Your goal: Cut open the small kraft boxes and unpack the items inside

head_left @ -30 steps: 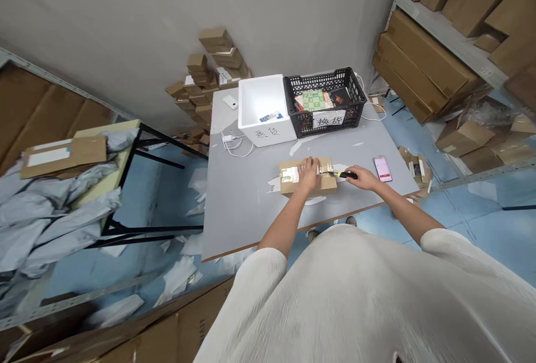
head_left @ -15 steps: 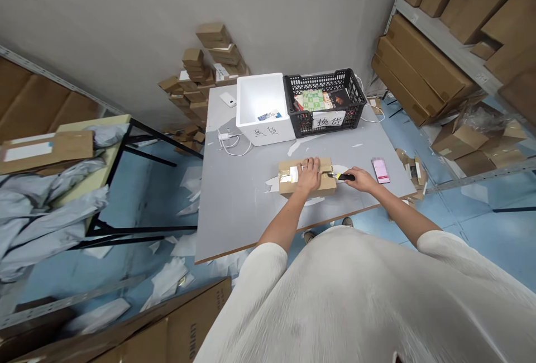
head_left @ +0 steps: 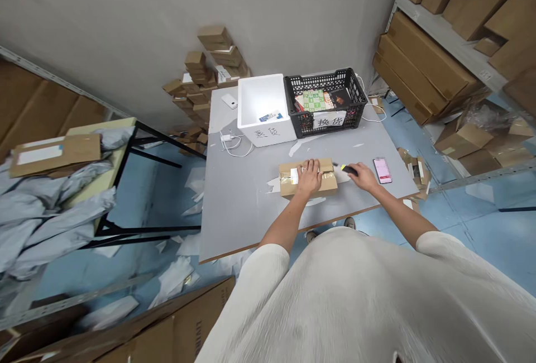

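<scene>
A taped cardboard box (head_left: 288, 189) with a white label lies on the grey table (head_left: 234, 195). My left hand (head_left: 309, 177) rests spread on top of the box, fingers apart. Just right of the box, my right hand (head_left: 363, 176) is closed round the handle of a black and yellow utility knife (head_left: 349, 170). The knife's tip points left toward the right end of the box and appears a little apart from it. A phone (head_left: 382, 170) with a pink screen lies to the right of my right hand.
Along the table's back stand a white foam box (head_left: 270, 134) and a black crate (head_left: 299, 127) holding books. A charger (head_left: 227, 137) with a white cable lies at left. Grey parcels (head_left: 62, 215) fill a side table; cartons (head_left: 422, 75) stand at right.
My right hand has lifted the knife slightly up and right, away from the box's right end. My left hand stays on the box.
</scene>
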Available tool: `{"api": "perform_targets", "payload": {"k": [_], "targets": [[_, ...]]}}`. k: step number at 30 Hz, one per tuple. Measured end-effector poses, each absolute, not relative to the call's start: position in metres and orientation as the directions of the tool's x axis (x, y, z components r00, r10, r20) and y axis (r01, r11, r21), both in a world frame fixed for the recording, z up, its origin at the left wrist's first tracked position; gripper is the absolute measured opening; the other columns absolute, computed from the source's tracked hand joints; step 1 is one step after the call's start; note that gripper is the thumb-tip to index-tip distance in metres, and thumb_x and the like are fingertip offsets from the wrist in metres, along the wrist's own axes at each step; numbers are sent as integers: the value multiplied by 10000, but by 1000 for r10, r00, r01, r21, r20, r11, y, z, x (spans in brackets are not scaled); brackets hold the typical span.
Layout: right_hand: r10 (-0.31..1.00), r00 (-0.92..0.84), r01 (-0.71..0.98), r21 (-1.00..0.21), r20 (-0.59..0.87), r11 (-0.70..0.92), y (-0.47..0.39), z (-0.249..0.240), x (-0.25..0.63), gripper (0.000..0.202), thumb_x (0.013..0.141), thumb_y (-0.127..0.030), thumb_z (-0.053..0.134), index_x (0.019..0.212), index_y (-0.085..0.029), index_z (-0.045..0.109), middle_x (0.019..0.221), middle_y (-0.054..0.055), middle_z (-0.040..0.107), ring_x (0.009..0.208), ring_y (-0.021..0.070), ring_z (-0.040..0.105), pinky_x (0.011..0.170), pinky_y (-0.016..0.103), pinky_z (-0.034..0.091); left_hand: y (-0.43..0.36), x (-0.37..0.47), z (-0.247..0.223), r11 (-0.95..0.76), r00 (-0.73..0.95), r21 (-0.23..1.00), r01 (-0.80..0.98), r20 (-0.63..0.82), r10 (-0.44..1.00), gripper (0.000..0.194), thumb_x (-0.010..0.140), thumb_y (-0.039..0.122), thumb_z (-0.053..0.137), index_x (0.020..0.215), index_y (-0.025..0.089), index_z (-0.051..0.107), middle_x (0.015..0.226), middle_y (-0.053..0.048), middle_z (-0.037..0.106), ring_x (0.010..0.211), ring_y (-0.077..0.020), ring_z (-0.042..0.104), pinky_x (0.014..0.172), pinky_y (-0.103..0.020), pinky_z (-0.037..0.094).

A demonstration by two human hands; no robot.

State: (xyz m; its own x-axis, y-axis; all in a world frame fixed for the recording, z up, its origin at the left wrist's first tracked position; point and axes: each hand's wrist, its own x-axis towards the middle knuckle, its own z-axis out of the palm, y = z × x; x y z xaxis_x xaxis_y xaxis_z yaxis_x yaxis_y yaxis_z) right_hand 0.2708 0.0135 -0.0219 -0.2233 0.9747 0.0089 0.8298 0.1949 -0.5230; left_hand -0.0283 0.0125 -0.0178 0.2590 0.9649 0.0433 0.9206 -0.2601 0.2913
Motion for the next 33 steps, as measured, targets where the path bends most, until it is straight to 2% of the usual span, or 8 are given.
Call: {"api": "perform_targets", "payload": {"k": [4,8,14,17,21,26,29,33], "targets": [[998,-54,800,-599,7,48,25,-27,293,480,997,-435,657,1425,-224,709,1263,145,728,1153,343,690,1019,474,569,11,-27,-20,-248,245,287,925,47,968,685,1102,412,324,1730,147,389,1745,-208,448,1647,-383,345,1334,-619,200],[994,-93,775,-631,-60,35,23,-33,288,440,965,-436,697,1336,-204,743,1268,148,732,1178,331,692,1056,461,555,8,-28,-21,-240,239,308,921,42,970,699,1086,420,350,1721,131,400,1773,-196,411,1680,-359,305,1370,-603,157],[984,-174,671,-736,-42,88,14,-39,256,414,956,-473,710,1288,-229,748,1265,129,746,1165,309,706,1058,458,566,-13,-60,-16,-165,169,328,930,16,986,739,1061,513,450,1721,184,397,1833,-164,294,1725,-353,196,1394,-615,73],[979,-196,603,-794,-54,76,12,-37,242,395,961,-490,689,1259,-236,740,1275,115,758,1160,296,718,1044,455,576,-30,-89,-15,-29,37,358,933,-15,999,786,1028,586,545,1709,216,416,1838,-179,266,1722,-383,191,1380,-635,124],[958,-269,506,-861,-100,52,7,-32,227,379,983,-497,646,1263,-255,727,1287,81,787,1149,278,737,1044,455,584,-50,-124,-21,131,-99,427,895,-97,990,957,917,680,716,1714,270,380,1844,-190,221,1695,-436,238,1325,-642,289],[953,-272,503,-864,-131,25,-1,-29,213,428,966,-523,656,1296,-257,716,1256,87,803,1129,306,750,1027,488,594,-56,-140,-33,134,-38,515,847,-192,981,1200,769,581,908,1742,270,279,1834,-205,171,1632,-457,357,1247,-557,448],[968,-224,505,-863,-111,18,-2,-29,211,443,961,-548,647,1292,-259,708,1276,95,798,1177,319,739,1049,497,581,-49,-135,-35,144,-57,534,833,-176,983,1145,756,512,929,1708,271,341,1795,-198,228,1565,-450,453,1220,-541,484],[992,-90,453,-891,-85,-35,8,-29,220,549,960,-628,613,1335,-232,670,1226,114,803,1140,316,741,1045,502,579,-39,-122,-26,154,-86,547,823,-148,985,1049,730,572,950,1623,290,477,1778,-163,261,1521,-441,499,1152,-506,546]]}}
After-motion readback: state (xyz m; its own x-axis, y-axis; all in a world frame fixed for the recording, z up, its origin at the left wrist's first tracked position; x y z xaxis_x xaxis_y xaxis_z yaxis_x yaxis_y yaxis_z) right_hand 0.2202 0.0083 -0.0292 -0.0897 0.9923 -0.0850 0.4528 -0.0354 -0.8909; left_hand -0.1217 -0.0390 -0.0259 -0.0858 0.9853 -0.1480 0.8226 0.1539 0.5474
